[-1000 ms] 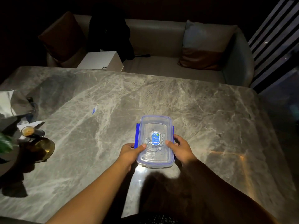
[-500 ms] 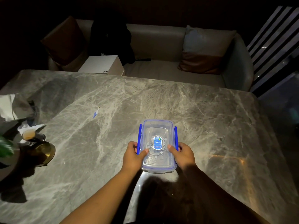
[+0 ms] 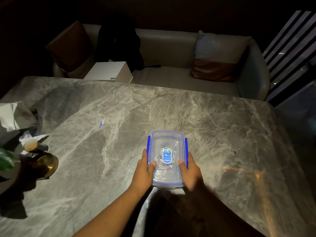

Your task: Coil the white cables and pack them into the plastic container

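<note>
A clear plastic container [image 3: 166, 139] with blue side clips and a lid with a blue label sits on the marble table [image 3: 222, 134] near its front edge. Coiled white cables [image 3: 160, 165] show through the lid, inside the box. My left hand [image 3: 144, 170] grips the container's left side, its thumb lying on the lid. My right hand [image 3: 190, 171] grips the right side the same way, thumb on the lid next to the blue clip.
At the table's left edge stand a brass-coloured round base [image 3: 46, 165], a small cup [image 3: 30, 145], crumpled paper [image 3: 12, 115] and a green leaf [image 3: 5, 159]. A small blue scrap [image 3: 102, 123] lies mid-left. Behind the table is a sofa with cushions and a white box [image 3: 109, 73].
Both hands stay on the container's sides with thumbs on the lid. The blue side clips, standing out a second ago, now lie closer against the box.
</note>
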### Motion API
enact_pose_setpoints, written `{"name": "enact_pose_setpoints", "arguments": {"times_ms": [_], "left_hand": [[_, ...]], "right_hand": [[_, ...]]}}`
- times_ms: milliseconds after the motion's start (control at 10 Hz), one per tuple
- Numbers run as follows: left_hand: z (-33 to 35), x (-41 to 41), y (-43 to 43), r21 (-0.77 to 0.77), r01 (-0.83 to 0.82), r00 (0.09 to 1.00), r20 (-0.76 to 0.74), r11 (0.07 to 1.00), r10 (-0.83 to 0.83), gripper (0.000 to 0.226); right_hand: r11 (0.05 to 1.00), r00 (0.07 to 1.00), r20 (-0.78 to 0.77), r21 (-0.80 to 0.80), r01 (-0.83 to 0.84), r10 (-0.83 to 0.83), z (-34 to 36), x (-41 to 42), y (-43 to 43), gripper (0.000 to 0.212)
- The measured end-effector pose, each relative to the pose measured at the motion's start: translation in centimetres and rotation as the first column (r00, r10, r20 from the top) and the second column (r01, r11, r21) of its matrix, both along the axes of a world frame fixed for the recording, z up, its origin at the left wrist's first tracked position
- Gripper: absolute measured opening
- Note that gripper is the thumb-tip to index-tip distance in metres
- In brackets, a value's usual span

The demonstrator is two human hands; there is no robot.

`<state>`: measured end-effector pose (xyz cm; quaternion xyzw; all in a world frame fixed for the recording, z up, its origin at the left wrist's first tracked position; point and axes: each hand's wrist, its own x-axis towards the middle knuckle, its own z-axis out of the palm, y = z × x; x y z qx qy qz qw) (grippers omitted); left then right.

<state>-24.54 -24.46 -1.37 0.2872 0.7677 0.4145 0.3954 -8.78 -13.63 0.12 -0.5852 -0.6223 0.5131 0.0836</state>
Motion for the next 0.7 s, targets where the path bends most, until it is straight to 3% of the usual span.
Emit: {"name": "enact_pose_setpoints", "arguments": {"times_ms": [200, 400, 500, 600, 700], "left_hand": [[0.7, 0.6, 0.5, -0.051, 0.012, 0.987, -0.161, 0.999, -0.02, 0.061], [1.0, 0.3, 0.5, -0.044, 0.049, 0.981, -0.186, 0.998, -0.057, 0.053], [1.4, -0.7, 1.0, -0.113, 0.08, 0.968, -0.228, 0.99, -0.104, 0.049], [3.1, -2.4, 2.2, -0.294, 0.144, 0.935, -0.272, 0.945, -0.227, 0.049], [6.1, -4.3, 4.1, -0.356, 0.155, 0.892, -0.35, 0.921, -0.285, 0.045]], "right_hand": [[0.994, 0.997, 0.069, 0.104, -0.028, 0.021, 0.6, -0.6, 0.0, 0.04], [0.994, 0.99, 0.129, 0.091, -0.062, 0.05, 0.4, -0.4, 0.1, 0.045], [0.982, 0.972, 0.2, 0.114, -0.152, 0.127, 0.7, 0.1, 1.1, 0.039], [0.938, 0.893, 0.347, 0.086, -0.335, 0.287, 2.3, 0.3, 3.0, 0.032], [0.899, 0.828, 0.468, 0.144, -0.415, 0.307, 5.1, -0.3, 5.6, 0.03]]}}
